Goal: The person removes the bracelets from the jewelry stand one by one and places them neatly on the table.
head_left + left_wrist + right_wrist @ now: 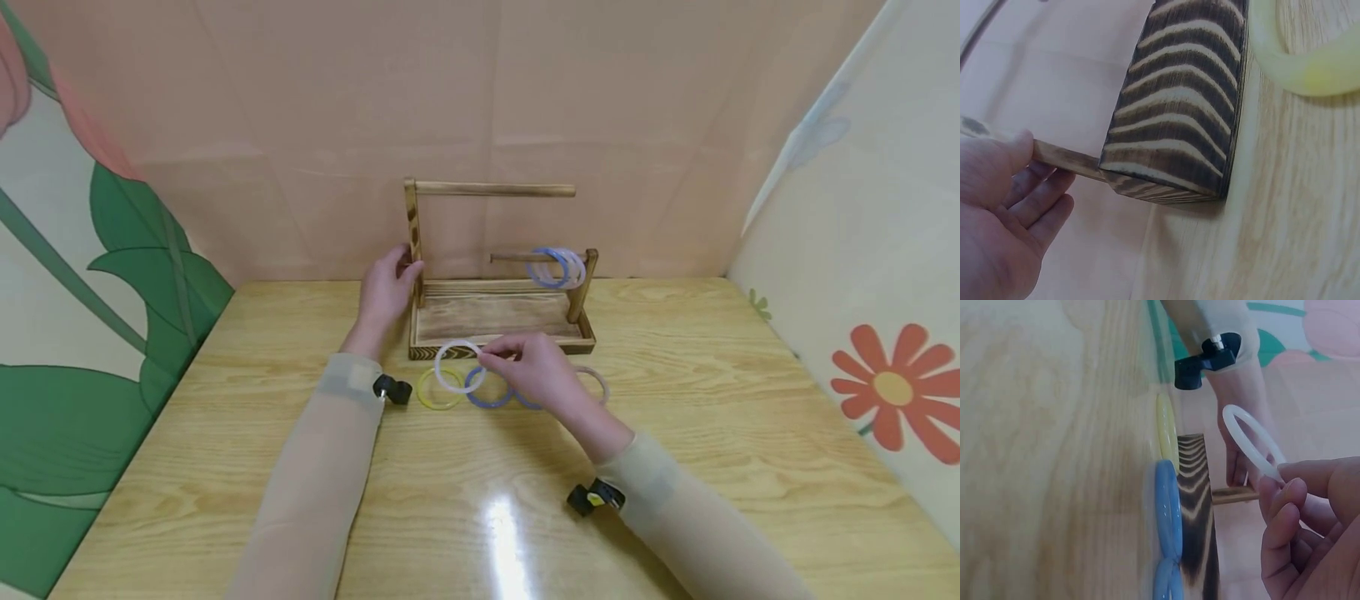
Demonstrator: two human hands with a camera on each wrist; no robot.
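Head view
Right hand: the right hand (536, 371) pinches a white ring (459, 366) between thumb and fingertips and holds it lifted off the table (300, 500), just in front of the wooden rack (498, 321).
Left hand: the left hand (387, 287) is wrapped round the tall post (412, 242) at the rack's left end.
Rings on the table: a yellow ring (440, 389) lies flat beside a blue ring (487, 390); a pale ring (596, 382) shows to the right of the hand.
Rack: a top bar (495, 190) runs from the tall post; a lower peg (517, 257) carries hung rings (557, 267), blue and pale.

Left wrist view
Grip: the fingers (1041, 200) curl round the post (1066, 159), thumb above it; the post meets the rack's striped base (1179, 106).
Nearby: part of the yellow ring (1304, 69) lies on the table next to the base.

Right wrist view
Grip: the fingertips (1282, 506) are clamped on the white ring (1250, 440), which is held in the air.
Table: the yellow ring (1166, 434) and blue ring (1167, 506) lie in a row along the base (1197, 519).
Behind: the other hand (1238, 456) is on the post.
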